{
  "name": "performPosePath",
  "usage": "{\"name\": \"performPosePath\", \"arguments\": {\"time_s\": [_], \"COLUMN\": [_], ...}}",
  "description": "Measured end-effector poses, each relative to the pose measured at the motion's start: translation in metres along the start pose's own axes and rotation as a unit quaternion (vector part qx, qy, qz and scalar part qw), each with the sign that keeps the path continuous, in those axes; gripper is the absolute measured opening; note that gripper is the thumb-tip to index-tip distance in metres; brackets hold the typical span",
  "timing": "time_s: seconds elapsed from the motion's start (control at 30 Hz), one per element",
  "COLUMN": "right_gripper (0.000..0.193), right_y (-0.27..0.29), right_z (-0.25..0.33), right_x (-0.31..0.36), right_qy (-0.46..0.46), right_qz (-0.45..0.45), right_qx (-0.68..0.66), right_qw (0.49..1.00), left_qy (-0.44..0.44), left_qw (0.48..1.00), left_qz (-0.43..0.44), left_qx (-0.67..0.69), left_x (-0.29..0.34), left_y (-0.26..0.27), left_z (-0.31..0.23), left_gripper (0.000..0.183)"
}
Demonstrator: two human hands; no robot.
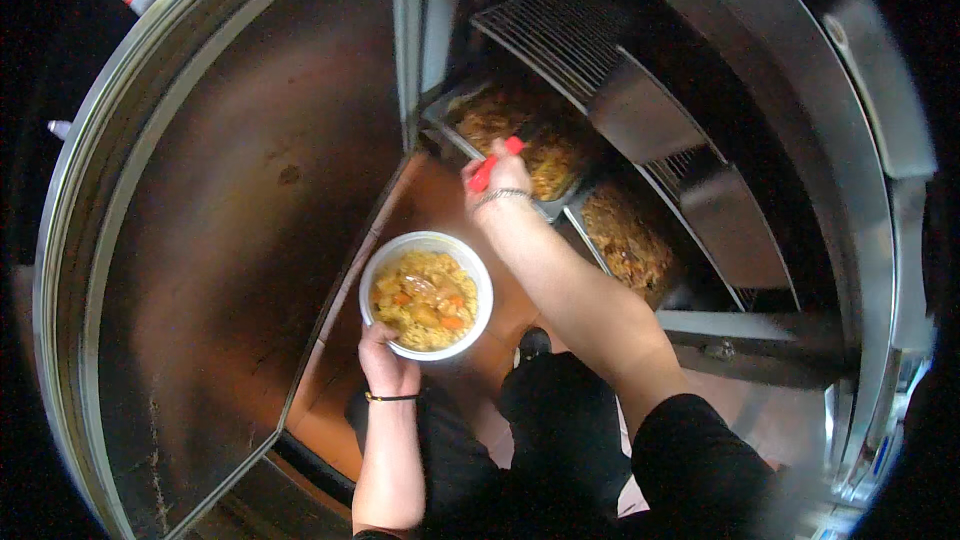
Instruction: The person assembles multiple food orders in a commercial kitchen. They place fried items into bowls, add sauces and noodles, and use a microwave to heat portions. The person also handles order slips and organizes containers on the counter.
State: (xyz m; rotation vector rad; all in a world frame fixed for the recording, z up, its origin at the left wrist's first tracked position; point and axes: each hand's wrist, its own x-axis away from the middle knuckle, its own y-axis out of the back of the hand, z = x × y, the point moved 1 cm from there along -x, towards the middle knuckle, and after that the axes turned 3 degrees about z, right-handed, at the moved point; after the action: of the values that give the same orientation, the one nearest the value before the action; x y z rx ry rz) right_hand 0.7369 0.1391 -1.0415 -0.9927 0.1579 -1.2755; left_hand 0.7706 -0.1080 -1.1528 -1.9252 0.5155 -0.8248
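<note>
- Left hand: fingers gripping a white bowl at its near left edge, thumb at the rim; the other fingers are largely out of sight.
- Bowl: held over the orange tiled floor, its opening facing up; it contains yellow, grainy food topped with brownish sauce and orange pieces.
- Right hand: fingers closed around a red handle; image blurred here, working end of the utensil not discernible.
- Position of right hand: extended into the cabinet, over the near edge of a metal tray of brown and yellow food.
- Second tray: just beside the first, holding browned food.
- Cabinet interior: a wire rack set above the trays.
- Cabinet door: standing open, left of the bowl; brownish marks on its surface.
</note>
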Motion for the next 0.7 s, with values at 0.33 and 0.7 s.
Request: {"name": "performPosePath", "arguments": {"time_s": [0.33,0.7], "right_gripper": [0.043,0.043], "right_y": [0.046,0.024], "right_z": [0.217,0.231], "right_x": [0.096,0.059], "right_qy": [0.057,-0.144], "right_qz": [0.174,0.241], "right_qx": [0.704,0.783], "right_qw": [0.686,0.555], "left_qy": [0.029,0.032], "left_qw": [0.995,0.997], "left_qz": [-0.069,-0.048], "left_qx": [-0.071,-0.057], "left_x": [0.013,-0.003], "left_y": [-0.065,-0.091], "left_z": [-0.032,-0.006], "left_gripper": [0.070,0.073]}}
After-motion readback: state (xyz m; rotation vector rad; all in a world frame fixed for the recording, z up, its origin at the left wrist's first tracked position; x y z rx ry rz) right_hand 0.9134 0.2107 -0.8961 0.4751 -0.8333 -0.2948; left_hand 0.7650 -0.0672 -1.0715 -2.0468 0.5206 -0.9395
